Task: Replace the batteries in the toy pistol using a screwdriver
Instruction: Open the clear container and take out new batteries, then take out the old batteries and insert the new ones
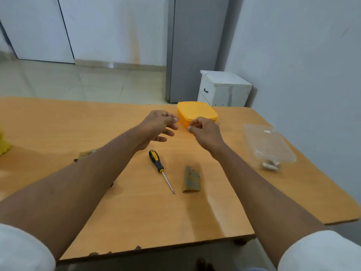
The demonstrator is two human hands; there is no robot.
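A black-and-yellow screwdriver [160,169] lies on the wooden table [58,122], tip towards me. To its right lies an olive battery cover [191,179]. The toy pistol [86,153] shows only as an olive-brown piece to the left of my left forearm, which hides the rest. Small pale batteries [270,165] lie at the near end of a clear plastic container [269,143]. My left hand [158,127] hovers above the table, fingers apart and empty. My right hand [207,133] hovers beside it with curled fingers, thumb against forefinger; whether something tiny is pinched there is too small to tell.
A closed yellow box [197,112] stands at the table's far edge, just behind both hands. A yellow object [4,141] shows at the left edge of view. Beyond the table are a white bedside cabinet [222,89] and a grey fridge [195,45].
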